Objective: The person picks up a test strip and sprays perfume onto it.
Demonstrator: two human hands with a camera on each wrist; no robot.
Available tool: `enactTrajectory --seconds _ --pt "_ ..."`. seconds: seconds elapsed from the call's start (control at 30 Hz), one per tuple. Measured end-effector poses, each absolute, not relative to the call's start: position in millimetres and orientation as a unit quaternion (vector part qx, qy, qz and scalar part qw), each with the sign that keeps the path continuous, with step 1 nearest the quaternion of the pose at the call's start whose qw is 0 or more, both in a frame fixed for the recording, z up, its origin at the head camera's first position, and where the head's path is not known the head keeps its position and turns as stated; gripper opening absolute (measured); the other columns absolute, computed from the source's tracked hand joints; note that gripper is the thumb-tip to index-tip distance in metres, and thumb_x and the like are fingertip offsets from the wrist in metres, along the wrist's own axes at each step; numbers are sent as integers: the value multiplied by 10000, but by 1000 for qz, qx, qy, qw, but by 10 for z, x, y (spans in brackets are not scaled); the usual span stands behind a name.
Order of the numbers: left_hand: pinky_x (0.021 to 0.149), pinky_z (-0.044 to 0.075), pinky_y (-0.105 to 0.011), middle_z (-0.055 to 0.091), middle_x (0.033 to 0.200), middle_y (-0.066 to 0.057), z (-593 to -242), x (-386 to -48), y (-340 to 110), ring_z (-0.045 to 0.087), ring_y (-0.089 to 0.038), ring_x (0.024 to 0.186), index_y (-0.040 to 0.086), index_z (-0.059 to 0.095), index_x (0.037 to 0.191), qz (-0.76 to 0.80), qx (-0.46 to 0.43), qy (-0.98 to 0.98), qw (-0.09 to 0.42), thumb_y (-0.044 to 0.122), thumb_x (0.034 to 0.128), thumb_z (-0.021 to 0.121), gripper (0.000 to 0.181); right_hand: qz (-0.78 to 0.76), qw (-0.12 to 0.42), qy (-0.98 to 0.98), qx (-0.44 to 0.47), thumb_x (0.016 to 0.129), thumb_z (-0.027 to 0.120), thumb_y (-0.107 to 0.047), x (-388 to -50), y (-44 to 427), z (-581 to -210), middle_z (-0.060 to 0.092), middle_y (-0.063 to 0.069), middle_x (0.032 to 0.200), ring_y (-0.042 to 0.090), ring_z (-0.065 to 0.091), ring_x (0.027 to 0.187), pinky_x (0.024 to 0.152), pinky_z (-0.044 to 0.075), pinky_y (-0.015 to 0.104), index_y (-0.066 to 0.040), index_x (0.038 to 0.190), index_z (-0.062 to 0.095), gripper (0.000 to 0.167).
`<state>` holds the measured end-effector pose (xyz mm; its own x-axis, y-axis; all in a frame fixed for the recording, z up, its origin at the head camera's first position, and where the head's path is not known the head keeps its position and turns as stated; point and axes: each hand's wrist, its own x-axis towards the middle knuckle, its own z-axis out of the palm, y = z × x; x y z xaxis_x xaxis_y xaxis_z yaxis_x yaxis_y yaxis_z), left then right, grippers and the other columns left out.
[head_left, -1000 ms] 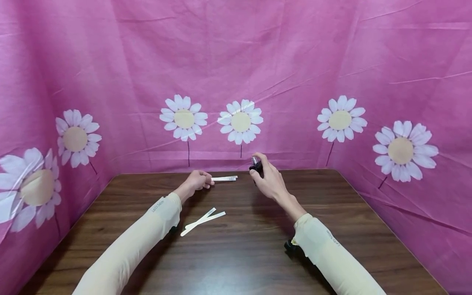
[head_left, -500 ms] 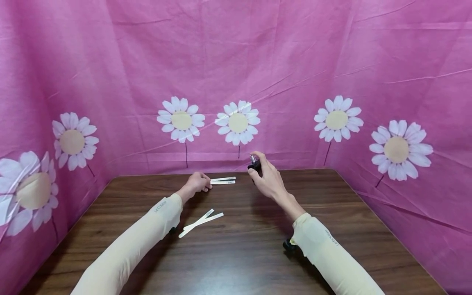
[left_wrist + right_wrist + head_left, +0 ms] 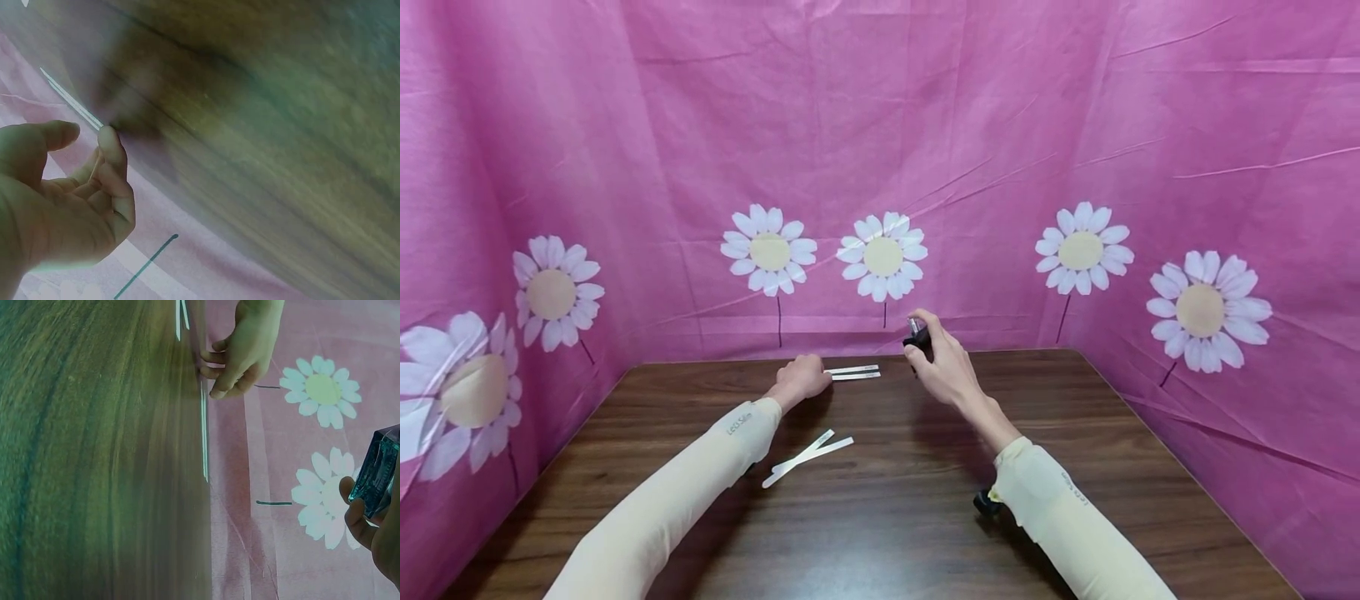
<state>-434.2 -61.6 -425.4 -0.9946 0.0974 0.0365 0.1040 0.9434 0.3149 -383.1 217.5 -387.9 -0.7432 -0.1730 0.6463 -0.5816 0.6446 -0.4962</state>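
Two white paper strips (image 3: 862, 368) lie nearly parallel near the table's back edge. My left hand (image 3: 803, 378) is at their left ends; in the left wrist view its index fingertip meets the ends of the strips (image 3: 75, 105), and the thumb of that hand (image 3: 69, 194) stands apart from the fingers. Whether the fingertip presses on them I cannot tell. To the right, my right hand (image 3: 951, 367) grips a dark spray bottle (image 3: 917, 340) above the table, index finger on its silver nozzle. The right wrist view shows fingers round the glass bottle (image 3: 377, 472).
Two more strips (image 3: 808, 457) lie crossed on the wooden table (image 3: 880, 525), nearer the front. A pink cloth (image 3: 880, 125) printed with white daisies hangs behind the table and at both sides. Black wrist gear (image 3: 987, 502) shows under the right sleeve.
The two far strips, overlapping at first, have spread apart. My left hand has turned, its knuckles now uppermost, and its thumb has left the strips. My right hand keeps its grip on the bottle.
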Motion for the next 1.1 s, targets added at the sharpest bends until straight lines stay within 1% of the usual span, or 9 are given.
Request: enactTrajectory --seconds 0.07,0.13,0.33,0.43,0.5,0.57,0.63,1.0,1.1 --pt "731 501 -551 674 925 -129 -4244 -4342 -623 655 -334 871 115 585 666 -150 -51 -987 11 273 942 585 318 361 283 -861 219 933 565 -388 -3827 2178 -3874 629 81 1060 292 605 896 708 492 506 -319 1436 447 521" --pt "733 503 -552 681 960 -142 -4234 -4334 -646 658 -344 886 106 607 687 -146 -50 -988 12 286 946 584 317 362 280 -862 218 933 566 -386 -3825 2172 -3868 629 79 1066 289 605 900 711 491 503 -334 1436 444 520" --pt "685 487 -510 608 767 -79 -4175 -4233 -737 611 -287 773 119 586 680 -153 -61 -986 12 305 959 584 336 377 272 -857 223 936 574 -358 -3811 2132 -3866 634 96 1047 295 606 882 707 489 498 -316 1436 446 518" --pt "688 491 -505 611 785 -49 -4134 -4120 -754 612 -273 772 127 629 791 -157 -76 -984 22 314 971 599 261 390 264 -853 225 943 578 -347 -3802 2127 -3868 637 107 1044 295 607 863 701 490 490 -312 1438 443 514" --pt "706 503 -518 644 852 -45 -4111 -4041 -759 631 -281 808 124 663 910 -157 -90 -983 28 323 977 613 216 397 260 -851 224 947 581 -344 -3797 2131 -3867 634 111 1046 295 605 854 695 489 486 -313 1439 442 512" --pt "730 511 -530 665 924 -46 -4091 -3954 -762 650 -294 861 124 664 1019 -156 -103 -982 29 334 984 627 216 399 258 -851 224 948 586 -340 -3789 2136 -3871 634 119 1052 294 608 852 693 493 485 -321 1441 438 515" --pt "739 515 -539 678 956 -52 -4080 -3859 -773 660 -309 897 119 658 1061 -154 -115 -981 26 342 986 635 236 400 257 -850 225 948 589 -331 -3783 2140 -3874 634 125 1052 294 610 853 693 495 484 -325 1442 434 518" --pt "759 523 -541 704 1018 -60 -4132 -3443 -855 680 -313 949 142 648 1144 -144 -150 -978 2 375 969 674 292 399 251 -849 241 949 593 -317 -3770 2124 -3888 633 135 1003 290 609 804 651 491 465 -311 1448 430 525" --pt "749 520 -525 688 970 -31 -4133 -3369 -877 674 -277 915 144 636 1142 -130 -165 -978 -10 411 959 683 327 402 253 -845 245 953 598 -308 -3758 2126 -3882 636 146 998 297 613 798 648 497 470 -286 1453 434 526"
